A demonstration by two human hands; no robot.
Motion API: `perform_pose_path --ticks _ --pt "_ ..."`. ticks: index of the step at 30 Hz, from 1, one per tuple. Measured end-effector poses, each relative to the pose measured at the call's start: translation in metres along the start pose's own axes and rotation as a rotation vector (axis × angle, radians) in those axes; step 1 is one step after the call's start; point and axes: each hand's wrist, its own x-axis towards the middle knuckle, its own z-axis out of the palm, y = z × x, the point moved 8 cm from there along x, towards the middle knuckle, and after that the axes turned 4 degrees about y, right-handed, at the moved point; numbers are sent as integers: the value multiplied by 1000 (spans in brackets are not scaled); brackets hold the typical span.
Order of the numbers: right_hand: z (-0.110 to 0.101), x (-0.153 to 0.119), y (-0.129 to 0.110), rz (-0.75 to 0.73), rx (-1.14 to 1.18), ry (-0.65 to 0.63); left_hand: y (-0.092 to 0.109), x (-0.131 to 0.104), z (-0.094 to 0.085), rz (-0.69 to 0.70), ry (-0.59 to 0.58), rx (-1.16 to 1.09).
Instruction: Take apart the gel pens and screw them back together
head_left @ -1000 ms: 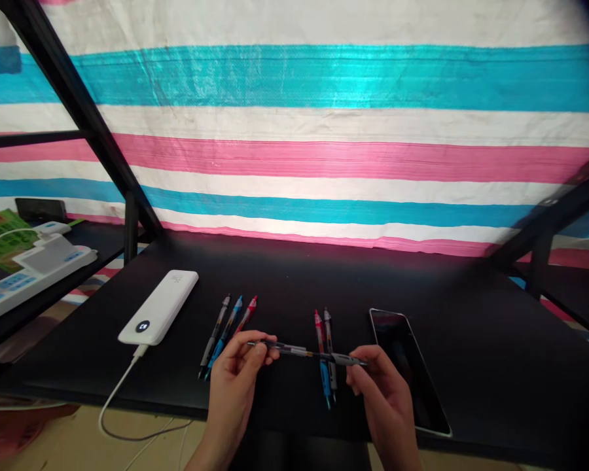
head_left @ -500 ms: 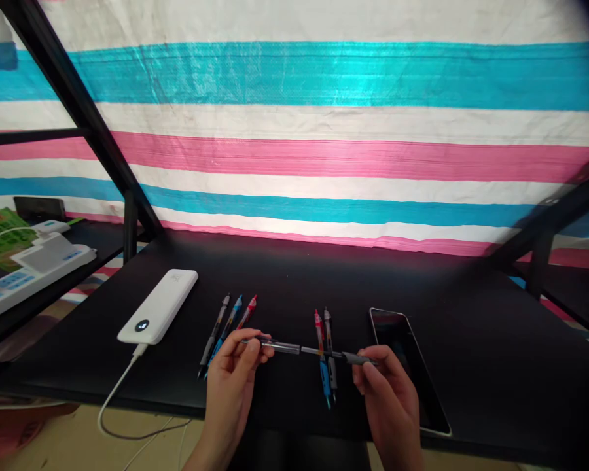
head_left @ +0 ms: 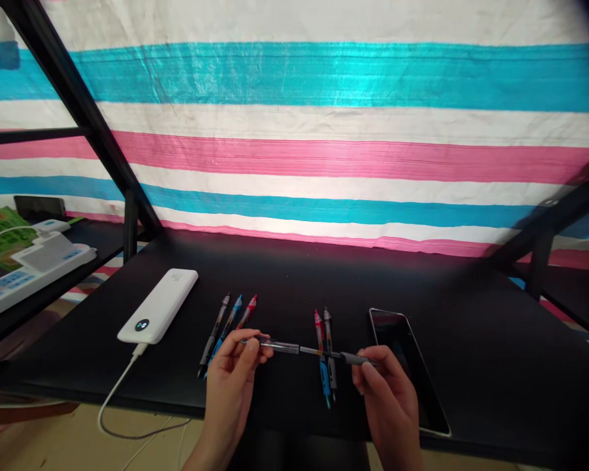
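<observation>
My left hand [head_left: 235, 366] pinches a clear pen barrel [head_left: 282, 347], its open end pointing right. Facing it, my right hand [head_left: 387, 383] is closed on a grey pen grip [head_left: 354, 358] with a thin refill [head_left: 310, 351] sticking out to the left. A small gap parts the refill's end from the barrel. Beneath the refill lie two pens on the table, one with a red top and blue grip [head_left: 322, 366], the other grey [head_left: 330, 327]. Behind my left hand rest a grey pen [head_left: 214, 337], a blue pen [head_left: 232, 320] and a red pen [head_left: 248, 310], partly covered.
A white power bank [head_left: 161, 304] with a cable [head_left: 115, 386] lies left on the black table [head_left: 285, 275]. A dark phone [head_left: 429, 392] lies partly under my right hand. Further left is a power strip [head_left: 39, 271]. Black posts [head_left: 103, 150] and a striped sheet [head_left: 324, 157] stand behind.
The refill and grip in my right hand have shifted very slightly left, with the barrel. Otherwise the hands and pens look the same.
</observation>
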Motion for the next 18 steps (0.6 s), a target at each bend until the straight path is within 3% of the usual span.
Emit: perform_pose_path --ticks 6,12,18 --pt "7 -3 -6 -18 -135 -19 1 -1 4 11 -34 82" --pt "22 -11 -13 -53 -326 -69 4 -5 16 49 -170 245" --pt "26 -10 -13 -38 -372 -145 2 -4 17 39 -189 264"
